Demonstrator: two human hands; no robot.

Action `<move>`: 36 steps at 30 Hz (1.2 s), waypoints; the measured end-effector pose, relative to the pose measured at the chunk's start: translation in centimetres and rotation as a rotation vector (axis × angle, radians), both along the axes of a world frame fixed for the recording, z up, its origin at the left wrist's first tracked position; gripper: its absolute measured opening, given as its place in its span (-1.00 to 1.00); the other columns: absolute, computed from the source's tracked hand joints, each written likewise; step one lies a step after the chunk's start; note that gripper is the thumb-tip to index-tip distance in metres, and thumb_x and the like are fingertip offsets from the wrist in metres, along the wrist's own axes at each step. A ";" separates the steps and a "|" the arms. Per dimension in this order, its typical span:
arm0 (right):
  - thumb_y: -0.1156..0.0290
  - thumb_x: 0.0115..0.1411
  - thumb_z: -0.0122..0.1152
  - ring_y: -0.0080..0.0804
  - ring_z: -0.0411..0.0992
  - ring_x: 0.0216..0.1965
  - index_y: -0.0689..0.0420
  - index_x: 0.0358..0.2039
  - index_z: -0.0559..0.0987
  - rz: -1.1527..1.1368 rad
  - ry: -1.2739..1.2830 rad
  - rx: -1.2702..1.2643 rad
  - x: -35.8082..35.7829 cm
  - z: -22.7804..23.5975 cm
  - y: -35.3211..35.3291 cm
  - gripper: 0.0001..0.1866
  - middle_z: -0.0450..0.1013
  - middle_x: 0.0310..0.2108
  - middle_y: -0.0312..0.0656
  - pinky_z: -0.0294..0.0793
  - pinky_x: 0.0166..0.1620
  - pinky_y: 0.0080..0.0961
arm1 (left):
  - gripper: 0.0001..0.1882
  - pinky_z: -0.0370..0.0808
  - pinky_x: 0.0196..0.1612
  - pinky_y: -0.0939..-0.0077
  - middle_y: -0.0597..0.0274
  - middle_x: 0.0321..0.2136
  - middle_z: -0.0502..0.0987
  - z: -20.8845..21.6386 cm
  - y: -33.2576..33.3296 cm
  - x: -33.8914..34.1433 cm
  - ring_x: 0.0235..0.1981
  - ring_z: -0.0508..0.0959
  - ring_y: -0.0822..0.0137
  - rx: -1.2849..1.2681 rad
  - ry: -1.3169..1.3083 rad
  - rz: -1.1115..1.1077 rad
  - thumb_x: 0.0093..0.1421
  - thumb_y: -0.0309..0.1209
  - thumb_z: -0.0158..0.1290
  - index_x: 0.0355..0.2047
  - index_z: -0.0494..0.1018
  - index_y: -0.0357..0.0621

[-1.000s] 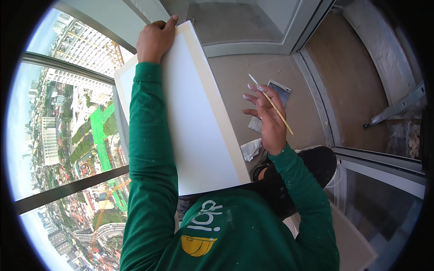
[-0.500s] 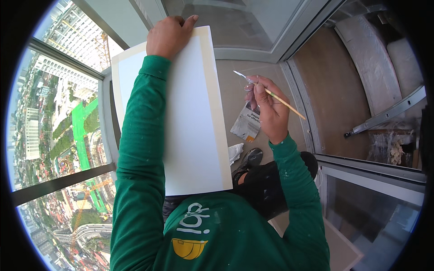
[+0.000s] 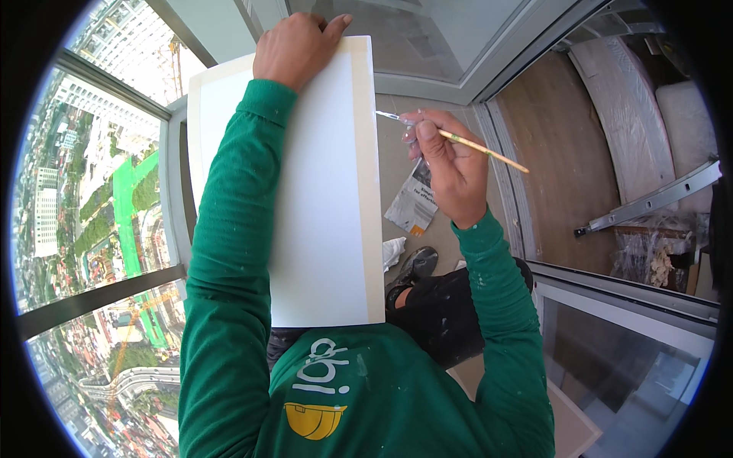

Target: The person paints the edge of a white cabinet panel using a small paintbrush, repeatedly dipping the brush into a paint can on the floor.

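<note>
Slanting up-left, the paintbrush (image 3: 463, 141) points tip-first at the white panel (image 3: 321, 214).

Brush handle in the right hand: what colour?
Light yellow-tan brush handle, held in the right hand; shows best in the head view.

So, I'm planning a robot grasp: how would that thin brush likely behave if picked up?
Probably light: the brush is slender and sticks out unsupported from the right hand. Its handle looks thin and straight, so likely stiff and perhaps apt to roll. The whitish tip may smear.
</note>
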State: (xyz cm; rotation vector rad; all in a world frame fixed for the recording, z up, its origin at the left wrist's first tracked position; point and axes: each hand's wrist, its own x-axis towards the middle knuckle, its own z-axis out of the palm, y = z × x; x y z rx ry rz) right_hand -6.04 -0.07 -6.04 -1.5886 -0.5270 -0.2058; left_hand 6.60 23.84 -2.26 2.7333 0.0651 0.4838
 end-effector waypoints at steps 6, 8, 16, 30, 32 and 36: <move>0.28 0.47 0.10 -0.60 0.45 -0.44 0.26 -0.11 0.64 -0.030 -0.047 -0.008 0.2 0.1 0.2 -0.71 0.56 -0.42 -0.20 0.46 -0.38 -0.64 | -0.30 0.63 -0.05 0.19 -0.04 -0.34 0.71 -0.3 0.0 0.4 -0.30 0.72 -0.03 0.002 -0.017 0.000 0.35 0.26 -0.06 -0.15 0.71 -0.16; 0.28 0.48 0.10 -0.60 0.45 -0.44 0.26 -0.12 0.64 -0.015 -0.007 -0.050 0.0 0.1 0.0 -0.71 0.57 -0.40 -0.20 0.46 -0.38 -0.63 | -0.31 0.63 -0.07 0.18 -0.06 -0.37 0.71 -0.3 0.0 0.4 -0.32 0.72 -0.04 -0.027 -0.048 0.021 0.34 0.25 -0.04 -0.18 0.71 -0.18; 0.29 0.48 0.09 -0.59 0.46 -0.35 0.27 -0.11 0.62 -0.003 0.009 0.076 -0.4 0.1 -0.4 -0.71 0.60 -0.26 -0.16 0.47 -0.36 -0.61 | -0.43 0.57 -0.13 -0.01 -0.28 -0.38 0.65 2.3 -1.1 -1.4 -0.26 0.66 -0.23 -0.090 -0.009 0.003 0.37 0.01 0.02 -0.33 0.68 -0.32; 0.23 0.48 0.08 -0.61 0.40 -0.49 0.26 -0.26 0.66 -0.023 0.009 -0.061 -0.9 0.3 -0.2 -0.64 0.51 -0.51 -0.26 0.35 -0.46 -0.65 | -0.42 0.58 -0.13 0.00 -0.28 -0.38 0.65 2.3 -1.2 -1.3 -0.27 0.66 -0.22 -0.079 -0.013 0.006 0.36 0.03 0.02 -0.33 0.68 -0.33; 0.23 0.49 0.07 -0.60 0.41 -0.49 0.27 -0.26 0.66 -0.027 -0.001 -0.099 -1.3 0.8 -0.4 -0.64 0.52 -0.50 -0.25 0.35 -0.46 -0.63 | -0.43 0.58 -0.13 0.00 -0.28 -0.38 0.65 2.2 -1.1 -1.2 -0.27 0.67 -0.22 -0.086 -0.008 0.000 0.36 0.02 0.02 -0.32 0.68 -0.33; 0.23 0.48 0.08 -0.56 0.44 -0.48 0.28 -0.27 0.65 -0.066 0.012 -0.115 -1.4 1.1 -0.6 -0.64 0.53 -0.49 -0.23 0.38 -0.43 -0.60 | -0.43 0.58 -0.14 0.00 -0.28 -0.39 0.65 2.2 -1.0 -1.3 -0.28 0.67 -0.23 -0.089 -0.019 -0.001 0.36 0.01 0.03 -0.34 0.67 -0.35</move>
